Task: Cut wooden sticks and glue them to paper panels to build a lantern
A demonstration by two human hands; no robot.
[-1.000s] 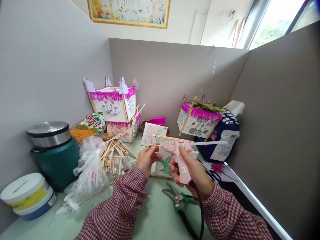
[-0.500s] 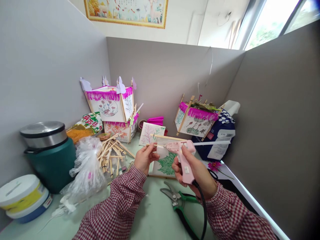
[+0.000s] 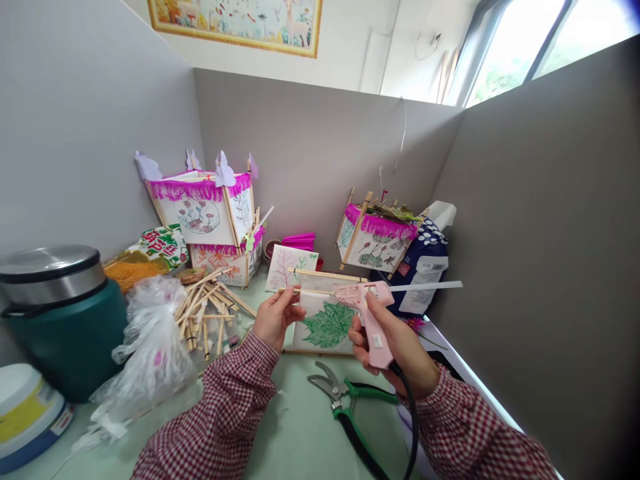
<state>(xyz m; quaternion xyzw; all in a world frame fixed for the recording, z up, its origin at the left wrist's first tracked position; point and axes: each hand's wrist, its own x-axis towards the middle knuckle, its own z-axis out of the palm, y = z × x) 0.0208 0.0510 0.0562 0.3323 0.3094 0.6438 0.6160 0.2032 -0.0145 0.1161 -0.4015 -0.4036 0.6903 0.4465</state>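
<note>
My left hand pinches the left end of a thin wooden stick at the top edge of a white panel with a green leaf print. My right hand is wrapped round a pink glue gun, its nozzle pointing left at the stick. A white glue stick juts from the gun's back. Another wooden stick lies just behind the panel. Green-handled pruning shears lie open on the table in front.
Wooden sticks are piled at left, beside a plastic bag, a teal container and a tub. Paper lanterns stand behind; another lantern rests by a blue bag. The gun's black cord runs down.
The view has swung to the right, so most things appear further left. The glue gun has moved slightly right relative to the panel, showing more of the leaf print. Both hands keep their holds.
</note>
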